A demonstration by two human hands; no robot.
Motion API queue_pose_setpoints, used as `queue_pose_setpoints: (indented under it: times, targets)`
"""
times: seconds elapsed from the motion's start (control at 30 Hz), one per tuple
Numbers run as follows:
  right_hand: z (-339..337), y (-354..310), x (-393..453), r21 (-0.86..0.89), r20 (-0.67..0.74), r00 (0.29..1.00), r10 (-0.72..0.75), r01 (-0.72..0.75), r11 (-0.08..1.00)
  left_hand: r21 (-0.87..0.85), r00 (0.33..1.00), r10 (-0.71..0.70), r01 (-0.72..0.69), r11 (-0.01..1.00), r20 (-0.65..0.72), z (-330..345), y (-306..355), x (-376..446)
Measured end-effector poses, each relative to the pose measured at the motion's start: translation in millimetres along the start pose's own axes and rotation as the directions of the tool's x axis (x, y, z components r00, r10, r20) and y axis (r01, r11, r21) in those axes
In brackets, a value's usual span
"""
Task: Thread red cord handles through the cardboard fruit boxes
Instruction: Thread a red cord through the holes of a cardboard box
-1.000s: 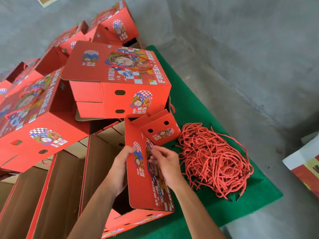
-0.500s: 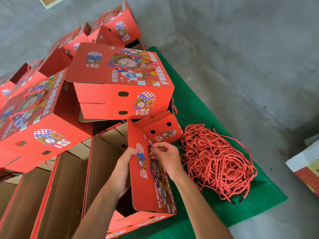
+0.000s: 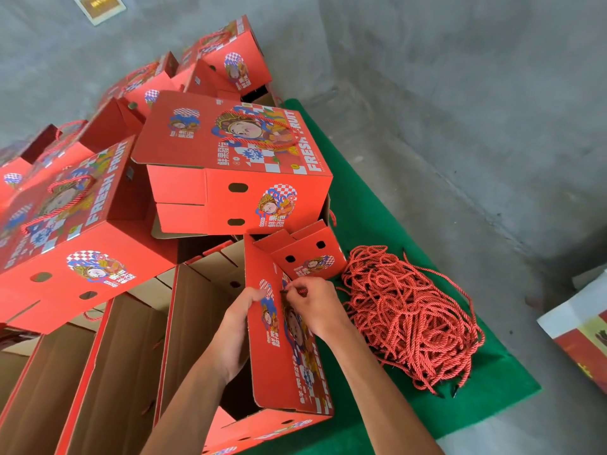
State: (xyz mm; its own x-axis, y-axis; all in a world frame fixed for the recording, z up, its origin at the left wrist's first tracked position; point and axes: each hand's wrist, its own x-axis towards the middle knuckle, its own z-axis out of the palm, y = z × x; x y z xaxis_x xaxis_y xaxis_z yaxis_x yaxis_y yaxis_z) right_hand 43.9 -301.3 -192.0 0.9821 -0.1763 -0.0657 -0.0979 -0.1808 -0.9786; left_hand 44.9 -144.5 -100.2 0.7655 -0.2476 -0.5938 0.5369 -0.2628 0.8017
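- The open red printed cardboard fruit box (image 3: 289, 353) is shown standing on the green felt-covered counter (image 3: 377, 205), with its decorated top panel raised on edge between the 2 hands.
- The left hand (image 3: 238, 326) is curled round the upper edge of that panel, with the thumb on the printed face and the fingers behind it, so that the panel is braced.
- The dark tip of 1 red twisted cord handle (image 3: 297, 291) is pinched by the right hand (image 3: 317, 305) and held against the panel's printed face.
- Compared with 1 s ago, the right hand has been carried up the panel, and the cord tip is now presented near the panel's upper end; the hole itself cannot be made out.
- The insertion of the first cord end is therefore judged to be starting; the threading of this box is not yet done.
- The heap of loose red twisted cords (image 3: 410, 320) lies on the counter just beside the right hand, and finished red boxes with handles fitted (image 3: 236, 165) are stacked behind.
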Motion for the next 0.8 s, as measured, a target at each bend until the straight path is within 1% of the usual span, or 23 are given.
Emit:
queue_pose_setpoints:
  times: [0.13, 0.23, 0.3, 0.33, 0.37, 0.43, 0.47, 0.5, 0.57, 0.6, 0.63, 0.7, 0.73, 0.8]
  targets:
    - [-3, -10, 2, -0.182, 0.079, 0.996, -0.051, 0.064, 0.981, 0.01, 1.0, 0.002, -0.002, 1.0, 0.03, 1, 1, -3]
    - [-6, -16, 7, -0.245, 0.147, 0.984, -0.099, 0.133, 0.96, 0.0, 0.998, 0.029, -0.029, 1.0, 0.048, 2, 3, -3]
    - [-8, -19, 12, -0.255, 0.156, 0.983, -0.1, 0.137, 0.957, -0.034, 0.998, 0.039, -0.037, 0.999, 0.045, 3, 7, 1]
    - [-8, -19, 13, -0.231, 0.144, 0.986, -0.085, 0.117, 0.966, -0.06, 0.999, 0.017, -0.016, 0.998, 0.031, 4, 9, 2]
    - [-7, -19, 14, -0.199, 0.13, 0.989, -0.067, 0.092, 0.976, -0.044, 1.0, 0.0, 0.0, 0.999, -0.013, 6, 11, 3]
    - [-5, -18, 14, -0.166, 0.112, 0.993, -0.046, 0.064, 0.984, 0.098, 0.995, 0.03, -0.021, 0.995, -0.098, 9, 11, 6]
    - [-4, -17, 14, -0.165, 0.11, 0.993, -0.035, 0.053, 0.985, 0.165, 0.991, 0.062, -0.042, 0.985, -0.117, 10, 9, 8]
    - [-3, -17, 15, -0.169, 0.111, 0.994, -0.021, 0.039, 0.985, 0.195, 0.986, 0.092, -0.064, 0.979, -0.14, 11, 7, 11]
    - [-5, -20, 14, -0.182, 0.118, 0.993, 0.002, 0.02, 0.983, 0.146, 0.975, 0.089, -0.06, 0.987, -0.201, 13, 4, 18]
    - [-7, -23, 12, -0.197, 0.128, 0.992, 0.011, 0.014, 0.98, 0.159, 0.968, 0.111, -0.076, 0.984, -0.224, 13, 3, 20]
    - [-9, -25, 11, -0.227, 0.145, 0.989, 0.024, 0.009, 0.974, 0.184, 0.966, 0.13, -0.09, 0.979, -0.221, 12, 2, 22]
    - [-15, -28, 8, -0.347, 0.172, 0.983, 0.069, -0.005, 0.938, 0.297, 0.962, 0.186, -0.121, 0.947, -0.2, 12, 4, 21]
    - [-19, -29, 6, -0.429, 0.176, 0.98, 0.096, -0.012, 0.903, 0.358, 0.961, 0.206, -0.13, 0.925, -0.184, 12, 5, 19]
    - [-28, -32, 1, -0.59, 0.138, 0.985, 0.108, -0.006, 0.807, 0.39, 0.961, 0.209, -0.124, 0.912, -0.183, 13, 6, 16]
